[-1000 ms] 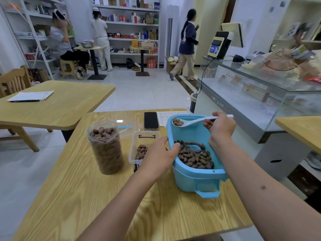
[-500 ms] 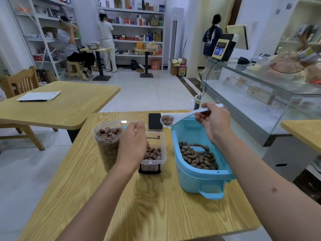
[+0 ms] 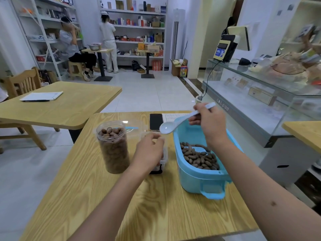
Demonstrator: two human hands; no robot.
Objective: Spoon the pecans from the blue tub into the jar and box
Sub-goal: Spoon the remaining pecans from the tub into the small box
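The blue tub [image 3: 196, 180] stands at the right of the wooden table [image 3: 104, 197] with a layer of pecans [image 3: 199, 157] in its bottom. A clear jar [image 3: 113, 146] nearly full of pecans stands to the left. Between them sits the small clear box [image 3: 165, 157], mostly hidden behind my left hand [image 3: 149, 152], which rests on it with curled fingers. My right hand [image 3: 208, 124] holds a white spoon [image 3: 173, 125] by its handle above the tub's far edge. The spoon's bowl is empty and hangs over the box.
A black phone [image 3: 156, 121] and a sheet of paper [image 3: 172, 116] lie at the table's far edge. A clear lid [image 3: 132, 126] lies behind the jar. A second table [image 3: 69, 105] stands to the left, a glass counter [image 3: 260, 101] to the right.
The spoon carried pecans from the tub leftward and is now empty over the box. My left hand moved from the tub's rim to the box.
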